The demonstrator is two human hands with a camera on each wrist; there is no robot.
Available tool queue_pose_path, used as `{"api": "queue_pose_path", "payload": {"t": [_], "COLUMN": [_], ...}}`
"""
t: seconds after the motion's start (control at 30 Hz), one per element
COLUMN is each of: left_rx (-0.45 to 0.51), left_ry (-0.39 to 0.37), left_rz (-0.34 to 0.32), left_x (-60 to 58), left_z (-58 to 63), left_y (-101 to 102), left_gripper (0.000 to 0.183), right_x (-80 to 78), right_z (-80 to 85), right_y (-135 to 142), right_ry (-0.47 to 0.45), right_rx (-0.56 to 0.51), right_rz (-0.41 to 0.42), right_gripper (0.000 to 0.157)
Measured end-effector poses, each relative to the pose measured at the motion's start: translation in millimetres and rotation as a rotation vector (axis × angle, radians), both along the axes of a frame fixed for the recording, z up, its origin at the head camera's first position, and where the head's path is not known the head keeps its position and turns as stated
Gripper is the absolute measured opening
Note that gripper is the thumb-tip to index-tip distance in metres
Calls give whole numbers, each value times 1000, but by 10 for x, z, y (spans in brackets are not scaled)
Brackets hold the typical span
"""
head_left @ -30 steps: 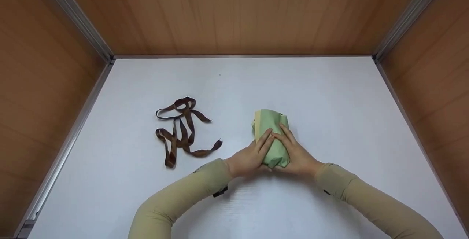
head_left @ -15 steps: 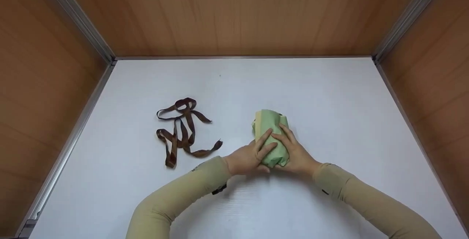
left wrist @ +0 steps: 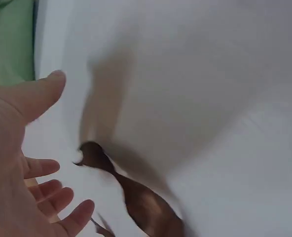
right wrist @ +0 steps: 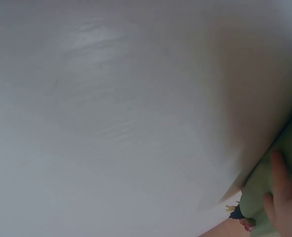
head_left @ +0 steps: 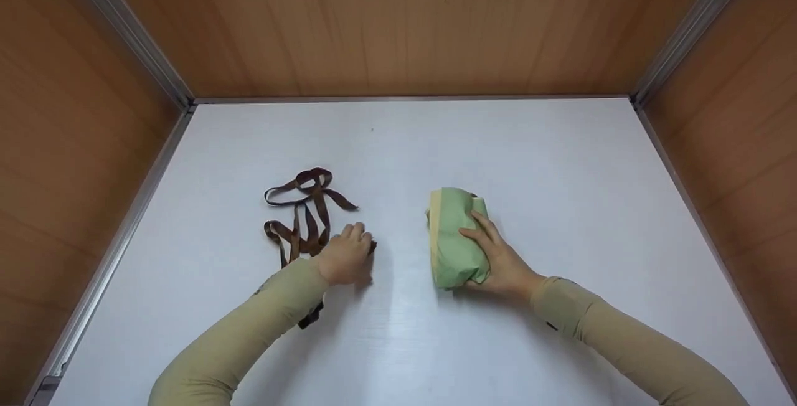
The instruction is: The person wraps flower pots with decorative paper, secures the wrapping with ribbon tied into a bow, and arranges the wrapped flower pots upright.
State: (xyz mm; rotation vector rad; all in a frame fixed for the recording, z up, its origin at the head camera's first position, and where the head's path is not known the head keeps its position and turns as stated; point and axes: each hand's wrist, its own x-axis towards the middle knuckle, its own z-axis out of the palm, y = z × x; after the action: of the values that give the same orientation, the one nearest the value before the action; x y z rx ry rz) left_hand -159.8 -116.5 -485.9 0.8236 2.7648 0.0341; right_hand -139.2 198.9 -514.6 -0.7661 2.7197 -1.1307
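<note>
My right hand (head_left: 505, 267) holds a bundle wrapped in pale green paper (head_left: 453, 238) with a cream strip down its left side. Its fingers curl over the right side of the paper. In the right wrist view a dark leaf (right wrist: 237, 213) and bits of yellow and pink, like small flowers, poke out at one end of the wrap. My left hand (head_left: 344, 255) hovers over the lower right end of a long brown ribbon (head_left: 320, 207). In the left wrist view its thumb and fingers are spread apart, with the twisted ribbon end (left wrist: 151, 207) just beyond the fingertips.
The ribbon lies in loose loops on the left half of the white table (head_left: 529, 144). A wood-grain panel (head_left: 398, 26) rises along the back edge, with similar panels at left and right. Metal rails line their corners.
My left hand has let go of the wrapped bundle and moved left to the ribbon's end. The right hand stays on the bundle, which has tilted a little.
</note>
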Motion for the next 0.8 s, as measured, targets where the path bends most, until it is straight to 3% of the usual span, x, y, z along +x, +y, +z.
{"api": "queue_pose_path", "payload": {"t": [0.07, 0.23, 0.47, 0.57, 0.67, 0.8], "left_rx": [-16, 37, 20, 65, 158, 312], "left_ry": [-38, -23, 28, 50, 7, -117], "left_rz": [38, 91, 161, 222, 297, 377], "left_x": [-4, -15, -44, -100, -190, -338], "left_z": [-18, -25, 63, 155, 253, 364], "left_y": [-142, -353, -408, -393, -363, -263], "left_gripper": [53, 6, 7, 7, 8, 14], "right_x": [-2, 4, 8, 8, 10, 9], "right_z": [-1, 4, 8, 11, 13, 8], "right_y": [1, 6, 5, 7, 8, 1], "right_ry": [4, 22, 5, 8, 11, 8], "right_rx": [4, -7, -4, -4, -8, -1], "right_rz": [1, 1, 5, 0, 0, 3], "right_gripper": [87, 86, 86, 86, 86, 86]}}
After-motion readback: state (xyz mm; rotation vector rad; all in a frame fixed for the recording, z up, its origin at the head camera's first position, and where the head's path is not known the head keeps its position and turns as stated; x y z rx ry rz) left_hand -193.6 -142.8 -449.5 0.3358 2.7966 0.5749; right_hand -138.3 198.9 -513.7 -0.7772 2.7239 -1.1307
